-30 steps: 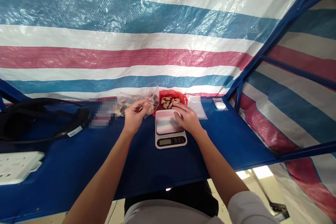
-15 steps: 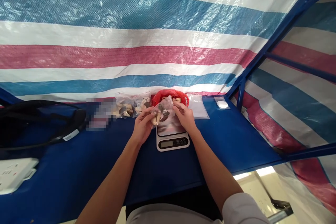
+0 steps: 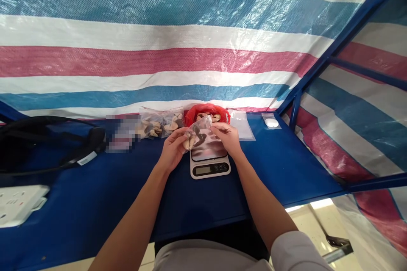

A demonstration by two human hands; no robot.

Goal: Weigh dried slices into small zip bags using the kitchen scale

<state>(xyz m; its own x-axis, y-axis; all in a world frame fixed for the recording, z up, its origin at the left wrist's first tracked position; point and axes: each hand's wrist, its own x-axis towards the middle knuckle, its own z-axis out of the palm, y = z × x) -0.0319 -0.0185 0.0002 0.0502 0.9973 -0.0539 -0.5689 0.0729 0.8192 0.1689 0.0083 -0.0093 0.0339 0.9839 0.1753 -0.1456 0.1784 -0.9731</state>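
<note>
Between my hands a clear plastic bag point(image 3: 201, 132) is held tilted above a digital kitchen scale point(image 3: 210, 170). Pale and dark dried slices show inside its lower left end. My left hand point(image 3: 173, 147) is closed on that filled end, and my right hand point(image 3: 227, 136) pinches the upper right edge near the opening. The scale's platform lies partly behind the bag; its display shows no digits I can read. Just beyond the scale sits a red plastic bag point(image 3: 225, 112) standing open, with similar dried slices point(image 3: 208, 117) in it.
Left of the red bag lie two filled clear bags point(image 3: 151, 127) point(image 3: 173, 122). Flat clear bags point(image 3: 243, 126) and a white round object on a small bag point(image 3: 271, 123) are at right. A black strapped device point(image 3: 92, 139) and a white power strip point(image 3: 22, 204) occupy the left of the blue table point(image 3: 121, 203).
The view has shifted slightly, so the scene sits a little differently in the frame. Both hands keep their hold on the clear bag, which has barely moved over the scale.
</note>
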